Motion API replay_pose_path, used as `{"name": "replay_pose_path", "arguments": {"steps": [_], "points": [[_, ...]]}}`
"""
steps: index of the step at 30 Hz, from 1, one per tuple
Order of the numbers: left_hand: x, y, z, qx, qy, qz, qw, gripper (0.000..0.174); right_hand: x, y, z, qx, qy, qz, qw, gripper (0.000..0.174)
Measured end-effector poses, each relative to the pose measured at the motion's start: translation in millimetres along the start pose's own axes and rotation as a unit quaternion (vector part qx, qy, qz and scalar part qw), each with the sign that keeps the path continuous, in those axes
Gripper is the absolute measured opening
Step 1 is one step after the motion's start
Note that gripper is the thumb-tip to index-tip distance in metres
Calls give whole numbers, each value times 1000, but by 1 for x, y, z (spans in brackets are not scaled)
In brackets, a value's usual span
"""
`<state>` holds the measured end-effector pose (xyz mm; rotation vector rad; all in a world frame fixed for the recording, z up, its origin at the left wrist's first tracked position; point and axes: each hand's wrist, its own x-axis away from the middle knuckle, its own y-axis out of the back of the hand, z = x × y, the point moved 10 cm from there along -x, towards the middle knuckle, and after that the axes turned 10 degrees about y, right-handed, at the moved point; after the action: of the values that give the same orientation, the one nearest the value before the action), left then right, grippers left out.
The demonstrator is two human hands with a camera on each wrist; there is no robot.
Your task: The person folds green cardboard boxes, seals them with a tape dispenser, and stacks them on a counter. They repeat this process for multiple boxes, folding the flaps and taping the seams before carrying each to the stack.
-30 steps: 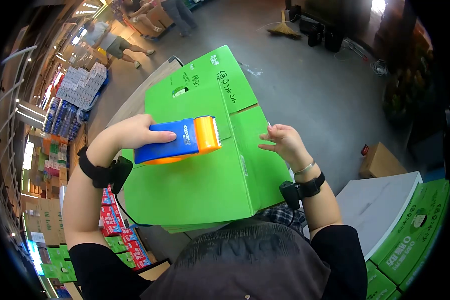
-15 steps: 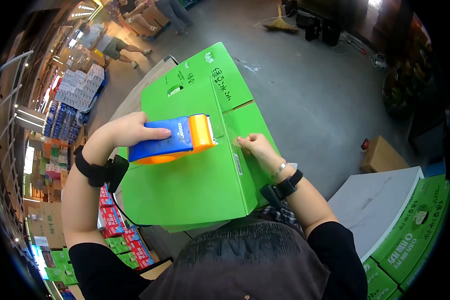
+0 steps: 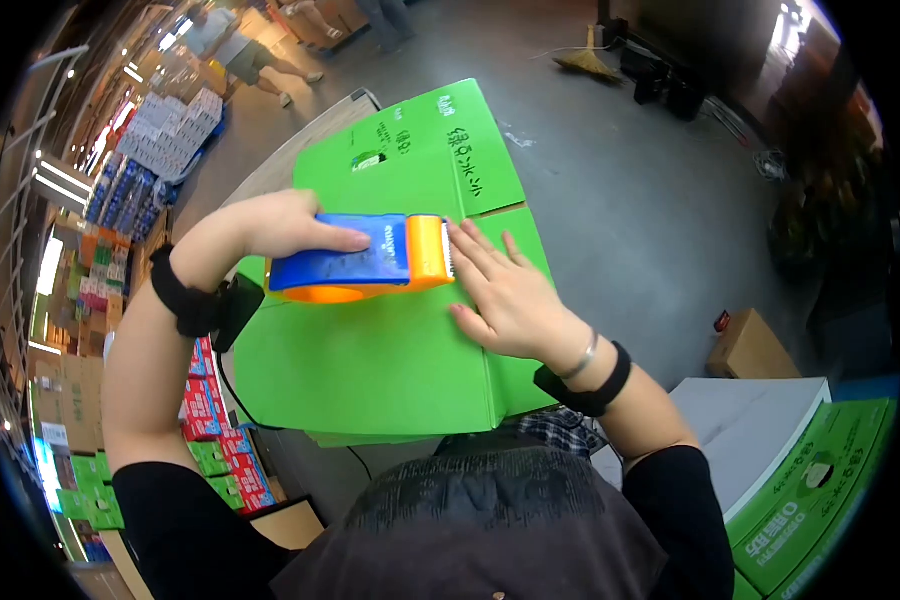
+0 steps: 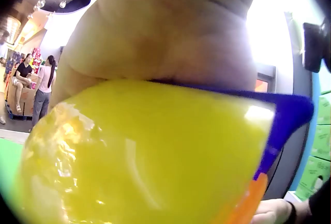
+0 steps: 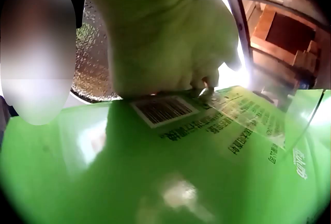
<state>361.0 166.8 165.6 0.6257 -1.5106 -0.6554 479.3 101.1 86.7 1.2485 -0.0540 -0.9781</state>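
A blue and orange tape dispenser lies across a green cardboard box, its toothed edge facing right. My left hand grips it from its left end, thumb along the blue top. In the left wrist view the yellow tape roll fills most of the picture below the palm. My right hand rests flat with straight fingers on the box beside the toothed edge. Close to its fingers, the right wrist view shows a clear strip of tape on the printed side and a barcode.
Under the box is a wooden-topped table. To the lower right stand a white marbled surface and printed green cartons, with a brown carton behind. A broom lies on the floor; a person stands at upper left.
My right hand came from a raised pinch right of the box, down to its edge seam, then flattened onto the box next to the dispenser. The left hand keeps its grip, nearly in place.
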Motion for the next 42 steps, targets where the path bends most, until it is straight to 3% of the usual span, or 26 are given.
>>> {"name": "replay_pose_path", "arguments": {"steps": [3,12,17,22,26,29,32,33,39,42], "points": [[-6,2,9,-13,4,-1,1000,66,-3,2,2,90,18,43,995,61],[-8,9,49,-53,-14,-46,997,84,-2,-1,5,181,14,109,977,57],[-1,8,121,58,-66,-28,996,76,-4,-4,6,196,-44,172,964,57],[2,10,182,74,-84,-36,993,72,-4,-8,5,234,-97,237,938,57],[3,-2,229,127,-121,-28,984,73,-6,-9,6,210,-140,244,936,55],[11,-6,243,131,-138,-34,981,73,-11,-8,10,179,-176,245,937,53],[10,-5,260,162,-139,-65,975,61,-18,-2,10,187,-210,284,917,52],[7,-10,265,173,-142,-29,974,62,-23,0,14,201,-214,281,914,51],[5,-17,277,283,-187,-10,941,59,-33,2,17,241,-313,305,867,50],[-6,-15,312,228,-183,-15,956,57,-33,1,19,266,-334,294,855,49]]}}
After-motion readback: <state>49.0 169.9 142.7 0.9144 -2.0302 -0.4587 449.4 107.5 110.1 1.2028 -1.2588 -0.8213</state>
